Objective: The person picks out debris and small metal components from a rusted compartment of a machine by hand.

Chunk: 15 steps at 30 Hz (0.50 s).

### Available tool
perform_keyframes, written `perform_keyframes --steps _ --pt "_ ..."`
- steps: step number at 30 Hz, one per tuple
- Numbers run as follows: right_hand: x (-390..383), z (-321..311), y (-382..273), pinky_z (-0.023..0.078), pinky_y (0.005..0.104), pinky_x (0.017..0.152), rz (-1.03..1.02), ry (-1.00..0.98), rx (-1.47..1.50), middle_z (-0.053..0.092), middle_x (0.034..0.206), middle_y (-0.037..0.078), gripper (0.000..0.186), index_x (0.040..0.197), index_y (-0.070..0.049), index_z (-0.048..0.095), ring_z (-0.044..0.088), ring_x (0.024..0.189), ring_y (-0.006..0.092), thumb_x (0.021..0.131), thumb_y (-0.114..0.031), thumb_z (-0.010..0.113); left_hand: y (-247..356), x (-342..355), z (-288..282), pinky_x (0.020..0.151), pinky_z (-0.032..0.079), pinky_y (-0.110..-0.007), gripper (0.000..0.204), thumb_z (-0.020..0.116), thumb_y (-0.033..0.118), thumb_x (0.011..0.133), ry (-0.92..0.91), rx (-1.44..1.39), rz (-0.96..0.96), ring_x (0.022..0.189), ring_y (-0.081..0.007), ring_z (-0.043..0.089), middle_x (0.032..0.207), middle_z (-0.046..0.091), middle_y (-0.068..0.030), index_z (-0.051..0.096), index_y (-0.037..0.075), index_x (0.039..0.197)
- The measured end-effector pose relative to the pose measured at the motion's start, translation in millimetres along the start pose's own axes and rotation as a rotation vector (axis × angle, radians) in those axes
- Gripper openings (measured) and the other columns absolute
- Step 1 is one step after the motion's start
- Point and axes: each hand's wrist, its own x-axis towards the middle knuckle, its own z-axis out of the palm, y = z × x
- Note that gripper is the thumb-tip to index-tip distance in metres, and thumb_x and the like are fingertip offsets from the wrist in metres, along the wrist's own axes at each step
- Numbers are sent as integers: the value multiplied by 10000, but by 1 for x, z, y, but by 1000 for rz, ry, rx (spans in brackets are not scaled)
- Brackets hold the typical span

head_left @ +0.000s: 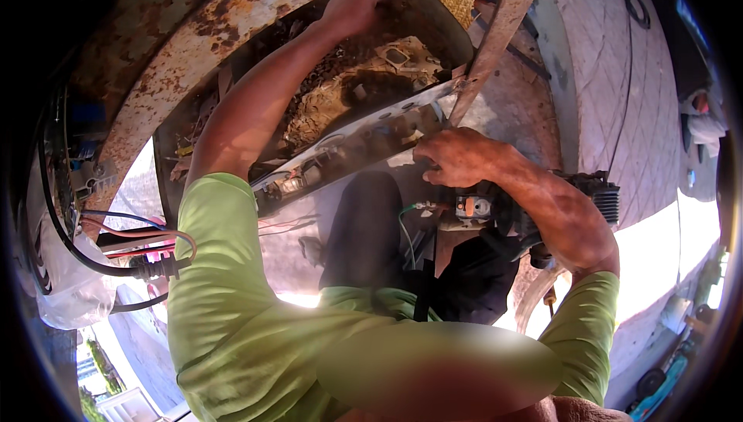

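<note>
My left hand reaches deep into a dark metal drawer, near its far wall. Its fingers curl closed in shadow, and whatever they may hold is hidden. Loose small parts and scraps fill the drawer, around a torn brown sheet that looks like stained cardboard. Along the drawer's near side runs a narrow metal trough holding several small fittings. My right hand hovers by the right end of this trough, its fingers loosely bent with a gap between thumb and forefinger. Nothing shows in that gap.
Below my right forearm sits a black finned machine with an orange-marked fitting and a green hose. A rusty curved metal frame arches over the left, and a rusty bar slants at right. Cables and a clear plastic bag hang left.
</note>
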Motion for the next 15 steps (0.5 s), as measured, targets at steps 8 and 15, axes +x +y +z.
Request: perform_keyframes --steps 8,15 --pt "1 0 0 500 434 883 -80 71 32 661 1067 147 375 1149 -52 626 633 1014 328 866 -298 645 -10 7 -3 826 525 -444 230 581 162 878 69 -48 -49 931 -355 659 1005 683 -159 682 61 1058" --pt "5 -23 -9 519 306 567 -289 110 1285 698 934 104 516 1214 14 581 682 745 201 1003 -434 440 31 3 -89 700 512 -257 176 652 183 923 -483 -931 121 802 -94 631 890 676 -24 671 27 1003"
